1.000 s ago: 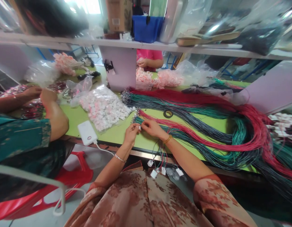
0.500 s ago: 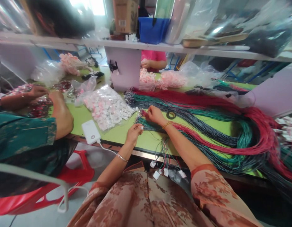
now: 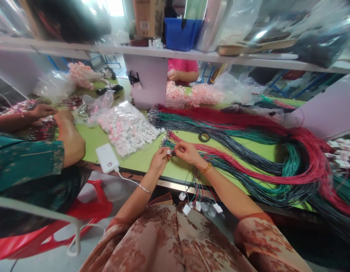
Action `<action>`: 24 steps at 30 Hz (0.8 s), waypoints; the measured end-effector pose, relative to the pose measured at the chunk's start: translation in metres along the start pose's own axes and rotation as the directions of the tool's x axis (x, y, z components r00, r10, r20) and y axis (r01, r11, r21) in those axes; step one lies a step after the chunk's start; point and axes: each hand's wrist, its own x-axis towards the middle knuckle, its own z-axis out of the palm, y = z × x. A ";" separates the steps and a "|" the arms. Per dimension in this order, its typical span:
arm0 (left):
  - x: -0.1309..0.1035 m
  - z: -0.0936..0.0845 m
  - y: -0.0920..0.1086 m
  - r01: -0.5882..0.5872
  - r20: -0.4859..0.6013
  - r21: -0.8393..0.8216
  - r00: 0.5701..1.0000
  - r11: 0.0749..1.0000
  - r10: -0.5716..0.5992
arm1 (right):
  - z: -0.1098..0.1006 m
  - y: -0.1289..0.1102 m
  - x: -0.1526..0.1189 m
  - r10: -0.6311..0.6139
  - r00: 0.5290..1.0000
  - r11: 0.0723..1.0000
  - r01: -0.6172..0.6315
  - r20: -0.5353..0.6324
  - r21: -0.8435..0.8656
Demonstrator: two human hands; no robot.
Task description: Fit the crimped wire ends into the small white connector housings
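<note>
My left hand (image 3: 159, 160) pinches a small white connector (image 3: 168, 152) near the table's front edge. Close on its right, my right hand (image 3: 187, 152) has its thumb and fingers pressed together beside the connector; a wire seems to be between them, too small to make out surely. Behind the hands are the metal-tipped ends of green, black and red wires (image 3: 240, 169), which run off to the right. A plastic bag of white connectors (image 3: 126, 130) lies to the left. Several finished-looking white connectors (image 3: 186, 209) on wires hang over the front edge.
A white power bank (image 3: 107, 158) with a cable lies at the front left. Black tape (image 3: 204, 137) sits behind my right hand. A co-worker's arm (image 3: 67, 136) is at the left; another person in pink (image 3: 185, 70) sits opposite. A shelf (image 3: 107, 48) crosses above.
My right hand has moved from the red wire ends toward me, down to the connector in my left hand. My left hand has barely moved and still holds the connector.
</note>
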 end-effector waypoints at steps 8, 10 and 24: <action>-0.003 0.002 0.002 0.016 0.026 -0.018 1.000 1.000 -0.016 | 0.005 0.006 -0.007 -0.011 0.998 0.995 0.005 -0.063 -0.099; -0.004 0.003 0.001 0.014 0.020 -0.003 1.000 1.000 -0.014 | 0.009 0.005 -0.009 -0.028 0.998 0.989 0.019 -0.060 -0.144; -0.003 0.004 -0.005 -0.033 -0.023 0.136 0.999 0.990 0.037 | 0.004 -0.002 -0.008 -0.046 0.994 0.967 0.069 0.100 -0.244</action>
